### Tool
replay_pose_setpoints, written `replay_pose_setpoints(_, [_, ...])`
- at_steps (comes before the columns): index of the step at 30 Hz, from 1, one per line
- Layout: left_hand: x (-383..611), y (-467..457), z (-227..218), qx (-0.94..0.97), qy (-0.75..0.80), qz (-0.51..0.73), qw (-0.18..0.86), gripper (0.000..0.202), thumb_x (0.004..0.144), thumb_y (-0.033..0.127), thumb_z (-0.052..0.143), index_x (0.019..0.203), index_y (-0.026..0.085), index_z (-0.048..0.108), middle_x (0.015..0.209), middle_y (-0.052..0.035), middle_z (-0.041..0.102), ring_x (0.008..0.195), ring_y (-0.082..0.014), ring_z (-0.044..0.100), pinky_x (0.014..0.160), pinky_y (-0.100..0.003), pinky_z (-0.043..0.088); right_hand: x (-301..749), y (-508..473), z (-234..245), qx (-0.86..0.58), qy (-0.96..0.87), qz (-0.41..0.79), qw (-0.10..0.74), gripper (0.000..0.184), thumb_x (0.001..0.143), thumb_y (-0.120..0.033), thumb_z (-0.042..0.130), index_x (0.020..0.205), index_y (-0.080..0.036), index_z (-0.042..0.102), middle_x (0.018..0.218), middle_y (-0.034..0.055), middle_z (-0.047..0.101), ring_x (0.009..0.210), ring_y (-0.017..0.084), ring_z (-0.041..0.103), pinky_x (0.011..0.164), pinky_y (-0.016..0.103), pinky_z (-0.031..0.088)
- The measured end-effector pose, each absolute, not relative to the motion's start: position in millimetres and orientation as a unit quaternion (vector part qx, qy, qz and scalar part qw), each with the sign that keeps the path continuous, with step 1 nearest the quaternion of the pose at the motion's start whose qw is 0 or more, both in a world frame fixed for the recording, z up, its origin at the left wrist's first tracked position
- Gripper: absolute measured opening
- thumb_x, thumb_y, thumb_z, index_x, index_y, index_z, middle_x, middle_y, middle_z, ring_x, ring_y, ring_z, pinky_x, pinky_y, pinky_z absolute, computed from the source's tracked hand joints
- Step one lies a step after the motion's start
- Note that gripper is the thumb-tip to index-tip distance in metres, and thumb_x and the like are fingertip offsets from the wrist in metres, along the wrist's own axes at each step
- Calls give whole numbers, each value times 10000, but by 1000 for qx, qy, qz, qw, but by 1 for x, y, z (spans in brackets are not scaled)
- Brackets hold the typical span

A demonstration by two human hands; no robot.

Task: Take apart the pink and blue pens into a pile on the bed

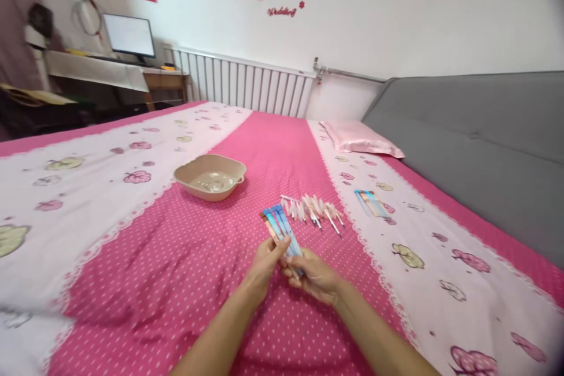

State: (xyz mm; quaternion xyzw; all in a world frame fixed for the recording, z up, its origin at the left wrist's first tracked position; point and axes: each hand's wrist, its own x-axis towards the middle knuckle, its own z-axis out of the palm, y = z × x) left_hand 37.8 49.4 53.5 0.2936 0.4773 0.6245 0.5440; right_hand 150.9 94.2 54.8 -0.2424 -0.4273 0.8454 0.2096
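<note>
Both hands meet over the bed around a flat, fanned bundle of slim pens (278,222) with blue and brown-orange ends. My left hand (265,259) pinches the bundle from the left side, thumb on top. Lower down, my right hand (314,273) is closed around its pale end, with the fingers underneath. Just beyond the bundle lies a loose heap of pale pink and white pens (314,209) on the bedspread. To the right, a second flat set of blue and orange pens (372,204) rests on the white strip.
A beige plastic basin (211,176) sits left of centre on the pink bedspread (176,270). A pink pillow (361,140) lies at the right, by the grey headboard (476,129). Behind the bed are a white radiator (247,82) and a desk with a monitor (129,35).
</note>
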Motion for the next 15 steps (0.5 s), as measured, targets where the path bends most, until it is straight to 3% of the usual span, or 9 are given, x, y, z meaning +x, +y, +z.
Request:
replay_pose_setpoints(5, [39, 44, 50, 232, 492, 572, 614, 357, 676, 451, 657, 749, 103, 635, 582, -50, 649, 391, -93, 537, 336, -175, 369, 142, 80, 40, -246, -379, 881, 139, 181, 653, -202, 700, 751, -119, 573, 643, 0, 573, 512, 48, 527, 428, 132, 369])
replay_pose_setpoints(8, [37, 42, 50, 222, 504, 518, 654, 339, 710, 447, 624, 710, 108, 626, 424, -8, 573, 260, -80, 439, 251, -171, 276, 148, 81, 41, -229, -395, 884, 102, 233, 695, -273, 692, 839, -126, 581, 696, 22, 624, 594, 86, 601, 582, 201, 471])
replay_pose_setpoints(12, [34, 46, 48, 201, 471, 565, 647, 245, 735, 345, 627, 653, 120, 577, 431, 3, 575, 307, -86, 495, 313, -173, 374, 170, 95, 51, -261, -490, 830, 59, 291, 770, -405, 610, 881, -136, 597, 835, 61, 644, 754, 117, 622, 801, 301, 466])
replay_pose_setpoints(15, [33, 47, 48, 184, 457, 581, 648, 169, 736, 265, 640, 691, 121, 562, 499, -16, 622, 410, -107, 576, 444, -207, 480, 182, 116, 63, -371, -552, 734, 136, 370, 769, -486, 573, 904, -144, 603, 965, 103, 631, 797, 137, 616, 813, 315, 462])
